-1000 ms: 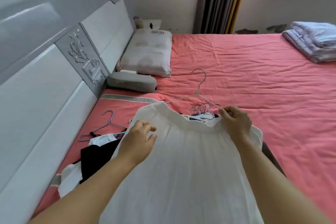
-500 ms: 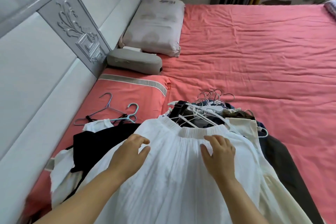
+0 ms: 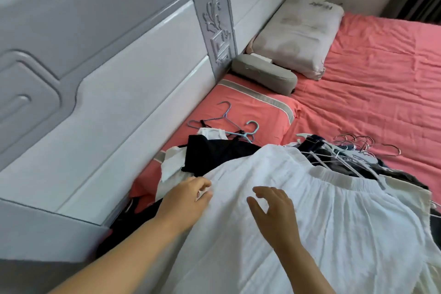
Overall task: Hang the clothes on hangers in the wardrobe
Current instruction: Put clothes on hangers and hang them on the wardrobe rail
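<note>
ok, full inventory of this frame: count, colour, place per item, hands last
white skirt: 1, white, spread over the clothes pile, nearest the camera
black garment: 1, black, left of the skirt
blue hangers: 2, light blue, on the coral pillow
metal hangers: a bunch, silver, at the pile's far end
pillow: 1, off-white, by the headboard
grey cushion: 1, grey, in front of the pillow
bedsheet: 1, coral
headboard: 1, grey and white, left
left hand: pinches the skirt's left edge
right hand: open, over the skirt

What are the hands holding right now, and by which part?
The left hand pinches the white skirt at its left side edge. The right hand is open above the fabric, holding nothing.
</note>
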The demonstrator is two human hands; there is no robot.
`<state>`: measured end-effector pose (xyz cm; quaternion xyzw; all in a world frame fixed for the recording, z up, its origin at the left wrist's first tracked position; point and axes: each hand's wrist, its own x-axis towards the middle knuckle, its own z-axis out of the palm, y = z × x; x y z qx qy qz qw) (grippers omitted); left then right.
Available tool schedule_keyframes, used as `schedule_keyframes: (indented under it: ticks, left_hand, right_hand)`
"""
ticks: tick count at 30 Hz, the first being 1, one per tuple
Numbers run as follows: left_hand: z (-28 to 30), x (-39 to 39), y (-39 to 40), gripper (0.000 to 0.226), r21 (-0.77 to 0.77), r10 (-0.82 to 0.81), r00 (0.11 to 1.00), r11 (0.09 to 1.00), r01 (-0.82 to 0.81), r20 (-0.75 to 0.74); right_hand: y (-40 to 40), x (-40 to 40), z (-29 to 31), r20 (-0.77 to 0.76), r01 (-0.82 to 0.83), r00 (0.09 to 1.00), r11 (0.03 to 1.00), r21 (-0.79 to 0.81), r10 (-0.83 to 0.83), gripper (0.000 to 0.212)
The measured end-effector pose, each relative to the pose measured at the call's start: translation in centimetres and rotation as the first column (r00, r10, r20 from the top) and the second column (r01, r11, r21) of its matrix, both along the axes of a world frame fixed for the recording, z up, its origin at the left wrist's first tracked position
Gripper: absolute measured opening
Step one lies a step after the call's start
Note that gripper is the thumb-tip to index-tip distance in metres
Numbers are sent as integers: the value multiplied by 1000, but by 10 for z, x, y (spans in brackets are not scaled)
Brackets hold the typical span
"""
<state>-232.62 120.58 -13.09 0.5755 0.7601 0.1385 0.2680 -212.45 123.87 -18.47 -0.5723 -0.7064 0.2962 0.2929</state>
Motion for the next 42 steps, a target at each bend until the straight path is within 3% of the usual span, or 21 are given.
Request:
schedule_keyframes:
  ticks: [5,10,20,25,27,31,39,42]
  left_hand:
    - [19,-59,-74,25,63,147,989,987,-147,7]
    - [38,-117,-169,26,84,310,950,946,-312,39]
    - [73,-214,-439,27,181,691,723,710,-681,11]
    - [81,-226,-580,19,218,859,512,498,-839,8]
    - [84,-227,-630,29,249,907,422,407,-879,6]
    - [86,-221,-705,21,217,983,186,178,-960,14]
    - [100,-193,-794,21,197,984,-177,-167,-966,-33]
    - [114,-188,-813,23,276,943,-330,-305,-912,-50]
  right_hand:
    - [-42,-76,36,-7,-258,966,966,-12,258,29]
    - [-104,-161,65,-40,-483,874,874,47,485,47]
    - [-293,-321,105,-32,-821,526,517,242,850,24]
    - [-401,-373,109,-106,-918,287,305,252,952,22]
    - [-439,-391,112,-113,-942,195,218,253,974,22]
    - [-500,-423,115,-76,-966,9,28,257,997,21]
    - [-607,-483,142,7,-880,-374,-357,314,927,20]
    - [-641,-507,164,64,-793,-510,-498,350,858,21]
